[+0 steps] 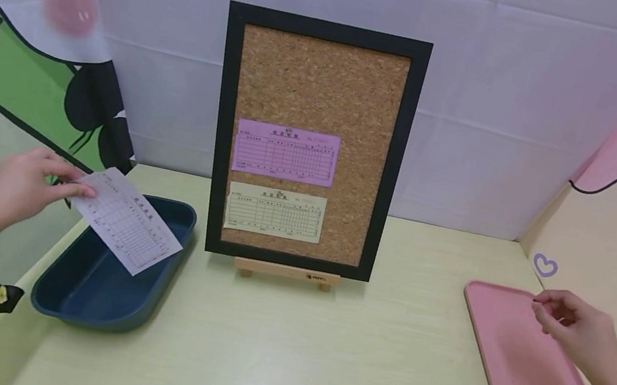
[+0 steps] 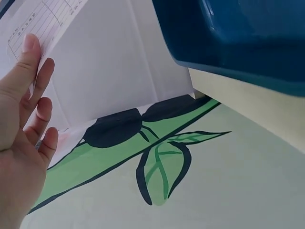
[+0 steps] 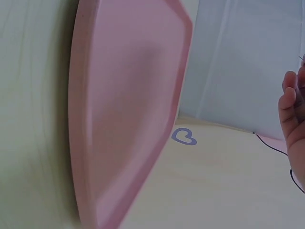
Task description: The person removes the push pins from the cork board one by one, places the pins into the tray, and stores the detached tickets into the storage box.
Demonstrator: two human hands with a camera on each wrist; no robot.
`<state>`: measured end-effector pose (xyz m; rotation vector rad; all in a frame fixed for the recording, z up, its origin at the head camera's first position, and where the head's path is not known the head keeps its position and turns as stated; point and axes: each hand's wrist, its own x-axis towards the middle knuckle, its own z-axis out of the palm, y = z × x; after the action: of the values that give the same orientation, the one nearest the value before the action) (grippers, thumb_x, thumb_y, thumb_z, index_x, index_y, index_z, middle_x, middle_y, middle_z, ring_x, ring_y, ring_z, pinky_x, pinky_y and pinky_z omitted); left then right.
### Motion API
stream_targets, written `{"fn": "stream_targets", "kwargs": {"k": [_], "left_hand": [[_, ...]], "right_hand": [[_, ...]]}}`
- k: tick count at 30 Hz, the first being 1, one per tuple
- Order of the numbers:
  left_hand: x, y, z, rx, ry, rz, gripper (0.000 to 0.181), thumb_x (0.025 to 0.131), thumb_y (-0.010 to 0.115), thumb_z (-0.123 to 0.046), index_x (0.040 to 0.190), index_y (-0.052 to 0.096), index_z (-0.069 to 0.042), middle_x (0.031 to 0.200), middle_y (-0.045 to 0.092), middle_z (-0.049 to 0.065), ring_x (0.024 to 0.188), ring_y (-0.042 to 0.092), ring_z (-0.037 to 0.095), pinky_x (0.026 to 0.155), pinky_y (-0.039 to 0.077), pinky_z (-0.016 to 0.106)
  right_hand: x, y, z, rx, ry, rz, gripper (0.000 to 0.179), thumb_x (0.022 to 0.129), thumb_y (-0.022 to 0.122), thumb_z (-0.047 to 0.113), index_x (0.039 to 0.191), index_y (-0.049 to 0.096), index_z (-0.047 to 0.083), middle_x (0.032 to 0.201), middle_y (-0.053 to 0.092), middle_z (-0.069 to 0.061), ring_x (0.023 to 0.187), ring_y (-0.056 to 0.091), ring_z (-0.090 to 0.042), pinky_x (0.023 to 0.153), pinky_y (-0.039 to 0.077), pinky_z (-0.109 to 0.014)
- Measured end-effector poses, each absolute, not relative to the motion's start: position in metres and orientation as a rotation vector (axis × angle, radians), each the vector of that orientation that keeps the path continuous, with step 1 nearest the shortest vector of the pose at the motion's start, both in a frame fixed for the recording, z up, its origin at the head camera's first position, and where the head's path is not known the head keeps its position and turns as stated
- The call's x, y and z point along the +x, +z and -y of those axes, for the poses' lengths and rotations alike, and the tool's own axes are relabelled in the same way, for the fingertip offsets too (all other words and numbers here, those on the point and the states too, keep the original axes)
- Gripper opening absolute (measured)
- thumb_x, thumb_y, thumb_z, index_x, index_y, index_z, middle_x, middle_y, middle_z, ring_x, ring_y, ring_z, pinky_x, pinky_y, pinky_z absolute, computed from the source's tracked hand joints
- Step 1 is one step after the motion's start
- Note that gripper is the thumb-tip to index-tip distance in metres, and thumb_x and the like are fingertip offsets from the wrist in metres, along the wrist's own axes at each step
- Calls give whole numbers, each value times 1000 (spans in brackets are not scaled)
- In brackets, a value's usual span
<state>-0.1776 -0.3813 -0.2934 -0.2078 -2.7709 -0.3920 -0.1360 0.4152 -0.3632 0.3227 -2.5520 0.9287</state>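
Observation:
My left hand pinches a white printed receipt slip by its upper left corner, between thumb and fingers. The slip hangs tilted above a dark blue bin. In the left wrist view, the thumb lies on the slip's printed side. Over a pink tray, my right hand has thumb and forefinger together on a thin pin-like thing, mostly hidden by the fingers. On the framed cork board, a purple receipt slip sits above a pale yellow one.
The cork board leans upright on a small wooden stand at the middle back of the pale table. Behind it hangs a cloth backdrop with cartoon drawings. The bin stands near the table's left edge, the tray at the right.

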Motion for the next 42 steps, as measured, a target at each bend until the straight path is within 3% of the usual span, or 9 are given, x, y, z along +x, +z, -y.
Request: {"fn": "stream_targets", "kwargs": {"k": [4,10,17,25,34,42], "left_hand": [[-183,-295,388,-237,-365,2824,29,75,80,-25,90,73,-1,87,56,15,79,47,30,58,34,31],[-196,-306,390,-394,-256,2848,17,71,81,-27,80,74,-13,76,58,2,71,47,19,58,35,31],[-206,-324,386,-526,-192,2879,12,69,82,-23,75,73,-18,71,63,-9,75,49,19,64,37,33],[-205,-338,382,-544,-186,2969,13,69,82,-22,78,74,-16,72,56,-5,73,45,18,62,35,31],[-210,-347,378,-688,-110,2931,17,63,86,-23,72,72,-17,68,52,-5,64,43,13,55,37,27],[-218,-345,373,-745,-165,3091,13,71,81,-21,72,68,-19,64,56,-11,60,45,9,54,39,25]], "right_hand": [[-138,-369,-418,313,934,2576,13,84,66,-1,93,62,8,66,58,9,53,51,-4,48,40,-15],[-139,-377,-422,304,931,2625,12,85,66,1,94,62,7,65,57,9,54,52,-6,48,40,-16],[-140,-386,-421,344,946,2652,12,85,66,1,94,61,6,65,57,4,54,53,-7,49,41,-17],[-143,-396,-418,367,896,2750,10,87,66,6,96,62,7,67,58,-1,55,52,-7,48,42,-20],[-153,-412,-425,440,892,2899,11,84,68,3,93,63,6,71,52,7,58,48,-4,48,44,-23],[-163,-429,-433,526,1000,2933,7,83,68,2,87,63,6,68,53,8,55,47,-2,46,43,-23]]}}
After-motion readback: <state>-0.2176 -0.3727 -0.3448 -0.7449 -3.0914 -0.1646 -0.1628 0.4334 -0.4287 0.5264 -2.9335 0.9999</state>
